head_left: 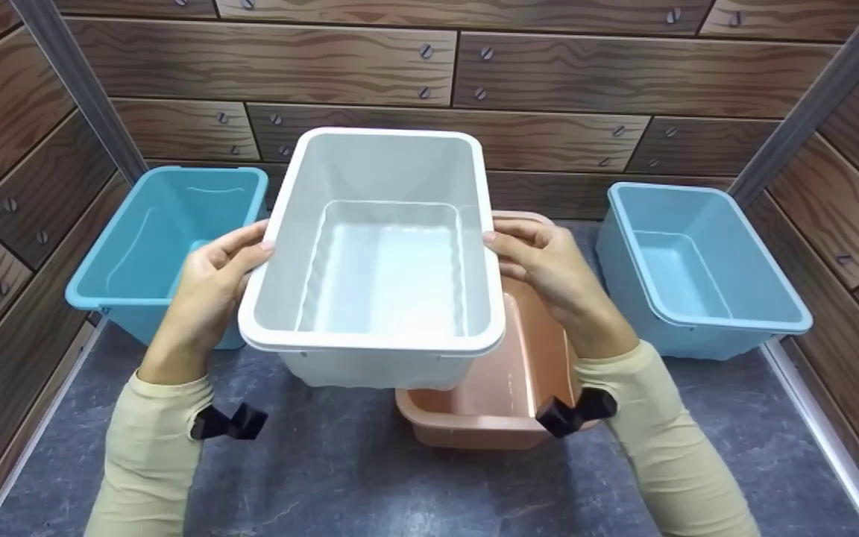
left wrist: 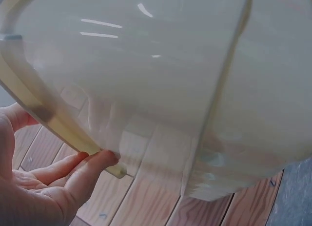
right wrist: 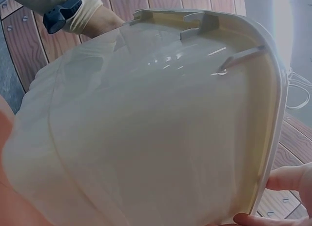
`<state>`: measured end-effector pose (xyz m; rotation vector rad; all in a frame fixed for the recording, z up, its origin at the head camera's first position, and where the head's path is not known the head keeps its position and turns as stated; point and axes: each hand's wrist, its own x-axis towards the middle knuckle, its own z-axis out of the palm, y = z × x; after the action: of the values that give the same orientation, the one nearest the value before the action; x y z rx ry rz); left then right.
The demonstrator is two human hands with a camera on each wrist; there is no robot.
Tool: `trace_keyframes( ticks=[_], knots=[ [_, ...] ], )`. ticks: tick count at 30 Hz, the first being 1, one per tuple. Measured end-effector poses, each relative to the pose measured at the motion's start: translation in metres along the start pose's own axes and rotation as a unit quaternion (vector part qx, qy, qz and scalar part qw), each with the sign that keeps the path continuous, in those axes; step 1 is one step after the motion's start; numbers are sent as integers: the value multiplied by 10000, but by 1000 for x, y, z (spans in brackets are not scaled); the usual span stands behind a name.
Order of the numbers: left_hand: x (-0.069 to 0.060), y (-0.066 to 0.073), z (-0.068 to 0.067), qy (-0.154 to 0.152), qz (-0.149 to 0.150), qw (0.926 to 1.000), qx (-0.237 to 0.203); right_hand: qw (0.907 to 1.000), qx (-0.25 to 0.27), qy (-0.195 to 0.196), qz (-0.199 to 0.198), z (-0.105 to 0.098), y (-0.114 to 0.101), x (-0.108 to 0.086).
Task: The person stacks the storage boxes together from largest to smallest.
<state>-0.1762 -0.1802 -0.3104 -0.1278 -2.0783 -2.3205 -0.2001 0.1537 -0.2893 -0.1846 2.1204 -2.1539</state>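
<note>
A white tub (head_left: 377, 367) is hanging level between the two hands, showing its ribbed floor, which is catching bright glare. The left hand (head_left: 206, 287) is pinching one long rim, thumb on top and fingers bending underneath, nearly closed; the right hand (head_left: 552, 268) is gripping the opposite rim the same way. Below the right hand, a peach tub (head_left: 478, 436) is sitting partly hidden behind the white one; its smooth floor is showing along the right side. Left of the left hand, a teal tub (head_left: 135, 321) is standing, its inside partly covered by that hand. Right of the right hand, a light blue tub (head_left: 627, 280) is standing, displaying its plain floor. Dark flooring (head_left: 310, 477) is lying beneath.
</note>
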Motion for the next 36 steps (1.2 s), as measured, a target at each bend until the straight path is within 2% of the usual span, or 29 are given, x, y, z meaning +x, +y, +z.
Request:
trace_keyframes(
  ticks=[11, 20, 36],
  knots=[
    [6, -2, 0, 190, 120, 9980, 596, 9999, -53, -84, 89, -1, -1, -1],
    [6, 0, 5, 295, 250, 9978, 533, 9999, 75, -21, 80, -1, 0, -3],
    [5, 1, 13, 261, 282, 9987, 319, 9997, 216, 78, 0, -6, -5, -8]
  ],
)
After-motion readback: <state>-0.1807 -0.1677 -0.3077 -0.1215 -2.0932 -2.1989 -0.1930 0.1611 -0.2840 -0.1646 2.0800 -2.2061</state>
